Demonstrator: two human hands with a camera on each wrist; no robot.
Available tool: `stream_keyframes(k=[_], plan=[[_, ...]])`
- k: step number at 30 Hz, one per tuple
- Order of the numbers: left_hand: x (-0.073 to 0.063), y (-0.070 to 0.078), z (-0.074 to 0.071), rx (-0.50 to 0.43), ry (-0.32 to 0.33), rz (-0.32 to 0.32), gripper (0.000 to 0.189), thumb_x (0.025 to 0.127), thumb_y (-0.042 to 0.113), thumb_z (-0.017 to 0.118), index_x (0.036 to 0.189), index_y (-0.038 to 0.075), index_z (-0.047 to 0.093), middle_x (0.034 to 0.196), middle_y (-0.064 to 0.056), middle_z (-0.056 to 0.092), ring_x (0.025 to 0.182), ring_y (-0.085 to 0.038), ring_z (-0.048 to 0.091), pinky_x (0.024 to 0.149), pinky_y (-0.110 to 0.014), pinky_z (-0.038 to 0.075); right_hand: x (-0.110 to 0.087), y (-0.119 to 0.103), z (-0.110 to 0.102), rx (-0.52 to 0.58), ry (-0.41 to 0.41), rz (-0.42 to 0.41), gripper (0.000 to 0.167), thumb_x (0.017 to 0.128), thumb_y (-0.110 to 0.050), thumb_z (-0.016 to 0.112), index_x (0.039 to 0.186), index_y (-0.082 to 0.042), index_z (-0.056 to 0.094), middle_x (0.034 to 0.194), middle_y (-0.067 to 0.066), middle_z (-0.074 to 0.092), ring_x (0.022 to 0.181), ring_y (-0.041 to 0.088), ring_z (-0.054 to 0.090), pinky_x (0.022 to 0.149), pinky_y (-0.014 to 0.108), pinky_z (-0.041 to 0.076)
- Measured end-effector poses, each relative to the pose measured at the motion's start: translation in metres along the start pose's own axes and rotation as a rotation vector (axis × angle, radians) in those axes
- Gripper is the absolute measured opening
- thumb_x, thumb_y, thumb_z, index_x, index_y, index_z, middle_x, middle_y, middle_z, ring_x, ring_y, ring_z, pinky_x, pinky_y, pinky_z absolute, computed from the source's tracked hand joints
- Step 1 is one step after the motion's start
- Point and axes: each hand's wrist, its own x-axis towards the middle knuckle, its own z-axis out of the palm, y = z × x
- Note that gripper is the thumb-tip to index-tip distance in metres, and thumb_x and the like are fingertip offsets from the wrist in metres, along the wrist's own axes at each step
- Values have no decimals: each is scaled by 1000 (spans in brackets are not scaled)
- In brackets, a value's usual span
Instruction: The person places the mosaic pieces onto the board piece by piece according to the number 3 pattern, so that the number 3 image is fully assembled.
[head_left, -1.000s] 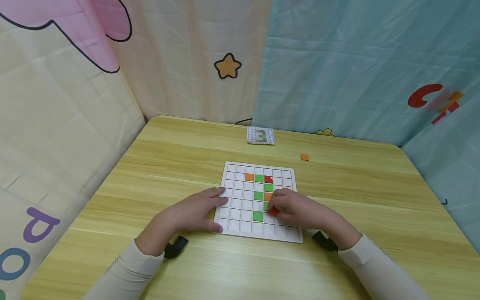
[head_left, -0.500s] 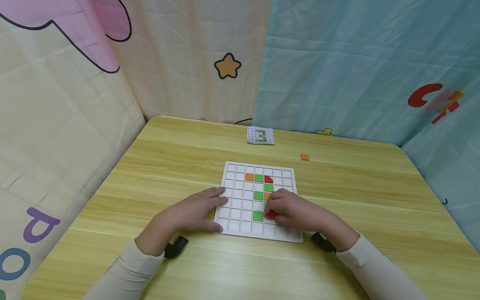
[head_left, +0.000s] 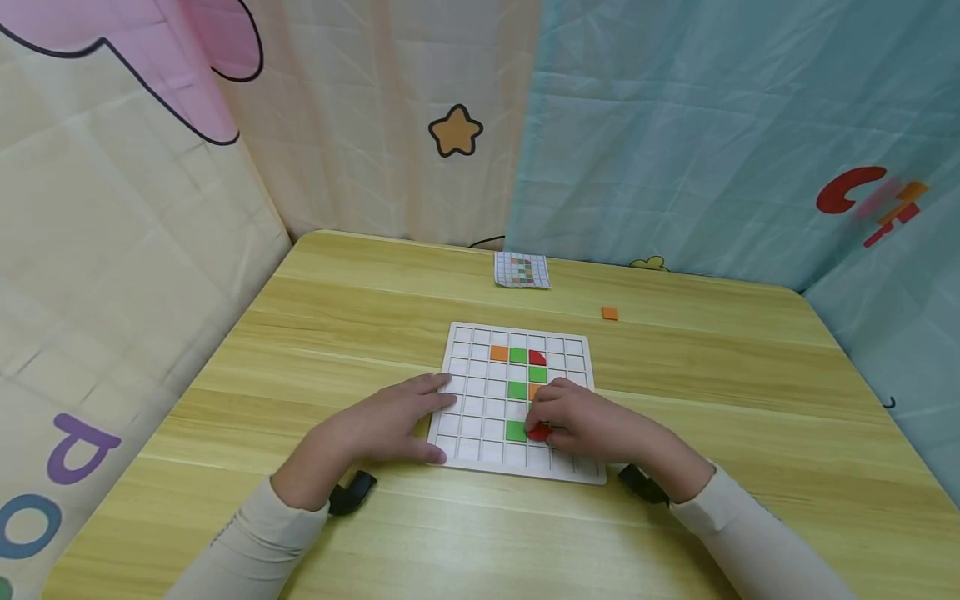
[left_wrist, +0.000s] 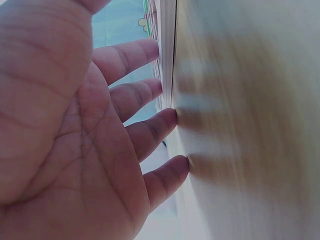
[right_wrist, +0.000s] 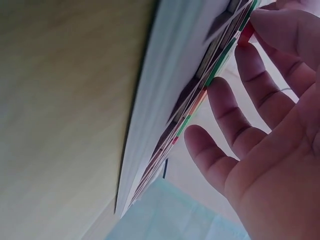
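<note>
A white grid board (head_left: 472, 408) lies on the table, with several green, orange and red tiles in its cells. My right hand (head_left: 588, 421) is over the board's lower right part and pinches a red tile (head_left: 537, 433) between thumb and fingertips, beside a green tile (head_left: 516, 431). The right wrist view shows that red tile (right_wrist: 246, 33) at the thumb, low over the board. My left hand (head_left: 382, 421) rests at the board's left edge with fingers spread and fairly straight; in the left wrist view its fingertips touch the board's side and the table.
Beyond the board lies a small printed grid card (head_left: 522, 271) with a coloured pattern. One loose orange tile (head_left: 610, 313) sits behind the board, to the right. Printed curtains (head_left: 375, 125) hang along the table's far edge. Both wrists wear black straps (head_left: 352, 493).
My right hand has shifted slightly left with the red tile, which now lies flatter beside the green tile of the lower row. The left hand stays where it was.
</note>
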Motion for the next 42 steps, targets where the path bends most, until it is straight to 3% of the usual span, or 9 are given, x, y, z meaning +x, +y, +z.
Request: stream_keyframes(k=[42], plan=[[0,-1,0,-9,2,7,79,84,43,78,148,12,47,162,-7,25,148,-27,22,116,-45,25,1,0,2,-9,-1,-6,22,91,-4,68,102,-23,71,104,-15,56,105,12,45,91,31,45]])
